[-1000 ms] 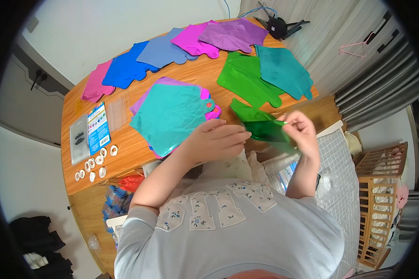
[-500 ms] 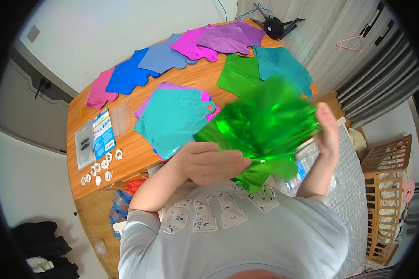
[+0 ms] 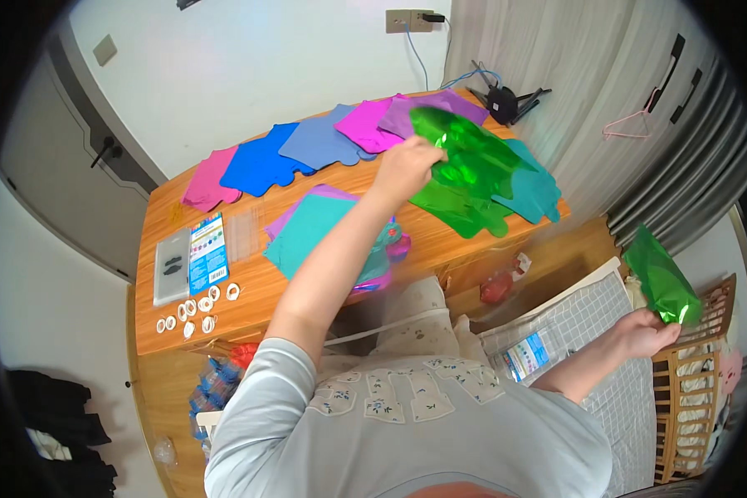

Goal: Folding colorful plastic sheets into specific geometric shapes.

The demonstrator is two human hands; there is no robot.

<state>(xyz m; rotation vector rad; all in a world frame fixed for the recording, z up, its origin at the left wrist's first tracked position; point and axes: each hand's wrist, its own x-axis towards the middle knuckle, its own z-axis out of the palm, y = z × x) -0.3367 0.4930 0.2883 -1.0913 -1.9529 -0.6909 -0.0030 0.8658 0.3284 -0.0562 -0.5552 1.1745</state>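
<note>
Downward fisheye view, head height

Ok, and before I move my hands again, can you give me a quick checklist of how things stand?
1. Left hand gripping the green foil piece by its edge: ok.
2. Right hand gripping the second green foil piece at its lower end: ok.
3. Both held pieces above the table: not ok; the right one is out beyond its right side.
4. Left piece apart from the green pile: cannot tell; they overlap in view.
5. White rings away from both hands: ok, at the table's front left.
</note>
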